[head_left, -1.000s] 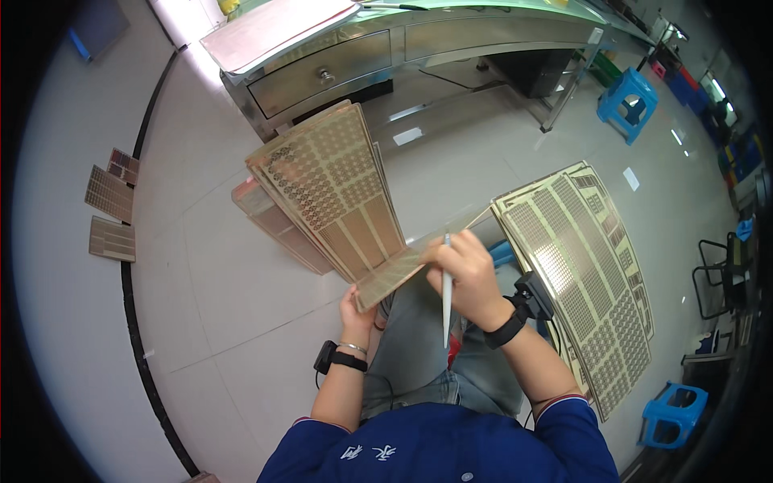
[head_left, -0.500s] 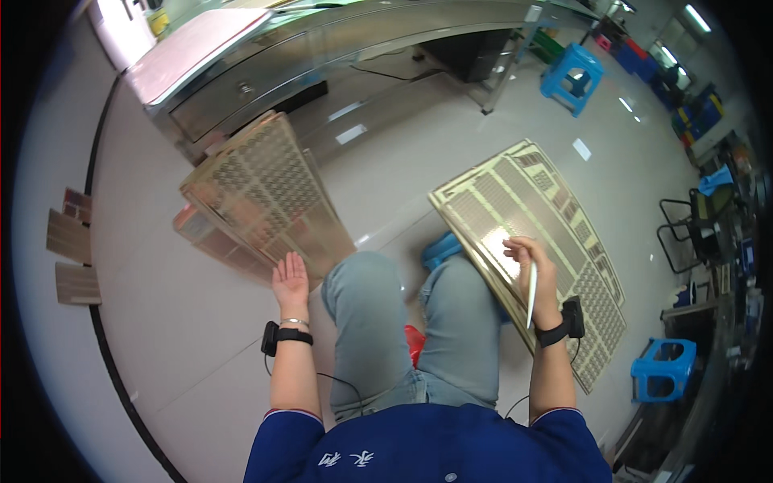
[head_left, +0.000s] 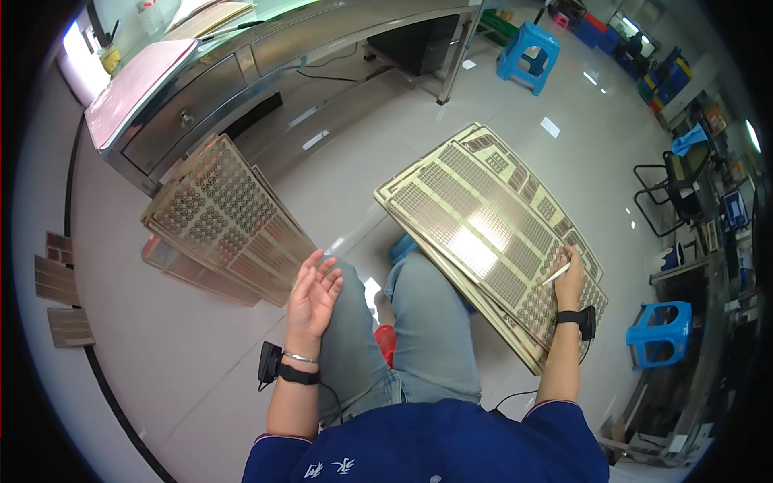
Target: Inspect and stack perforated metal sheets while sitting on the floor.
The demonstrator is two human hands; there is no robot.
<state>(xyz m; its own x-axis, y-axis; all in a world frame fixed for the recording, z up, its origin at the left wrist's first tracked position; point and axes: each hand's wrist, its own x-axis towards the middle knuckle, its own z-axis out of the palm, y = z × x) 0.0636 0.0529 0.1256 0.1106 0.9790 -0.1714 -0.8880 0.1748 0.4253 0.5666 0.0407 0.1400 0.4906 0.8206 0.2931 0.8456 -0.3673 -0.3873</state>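
Plainly, the right hand grips a white pen-like tool at the right stack of patterned panels.
The left hand is loosely spread and bare beside the left stack; lifting panels by their edges, tool tip turned away, would likely spare the patterned faces.

On our right we see a stack of thin cream-and-brown patterned panels, lying slightly fanned, the top one glinting. A slim white pen-like tool slants over its near end, perhaps touching. On our left, similar brownish panels stand leaning together, overlapping.
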